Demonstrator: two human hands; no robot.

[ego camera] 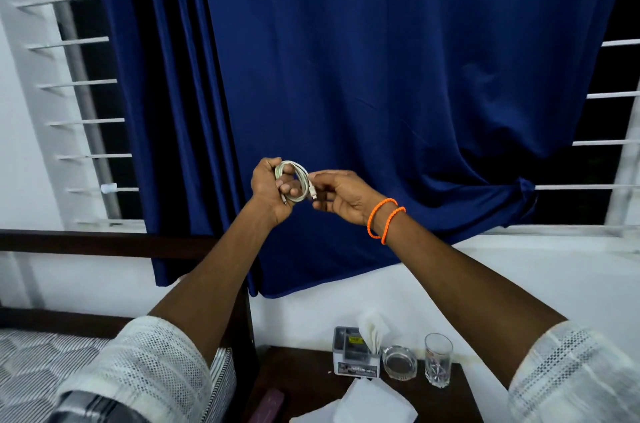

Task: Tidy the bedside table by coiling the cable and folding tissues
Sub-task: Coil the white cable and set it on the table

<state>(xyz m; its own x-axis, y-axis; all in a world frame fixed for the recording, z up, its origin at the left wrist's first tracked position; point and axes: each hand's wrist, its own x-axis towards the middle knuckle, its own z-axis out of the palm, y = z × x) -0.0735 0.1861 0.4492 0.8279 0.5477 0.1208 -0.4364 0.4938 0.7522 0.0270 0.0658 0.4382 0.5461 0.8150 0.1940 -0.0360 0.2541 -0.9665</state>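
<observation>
White tissues [370, 403] lie nearest on the table [311, 384]; far above, left hand [272, 192] grasps the coiled cable [293, 181], right hand [341, 197] pinches its plug end.

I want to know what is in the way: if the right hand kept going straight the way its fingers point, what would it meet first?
The right hand points leftward at the coiled cable gripped by the left hand; it would likely meet the coil first.

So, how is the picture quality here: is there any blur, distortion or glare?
Head view: the wide lens bends the window bars at both edges; the lower corners with the sleeves are smeared and soft; the hands and cable at the centre are fairly sharp; the light is dim and bluish, with small glints on the glass.
</observation>
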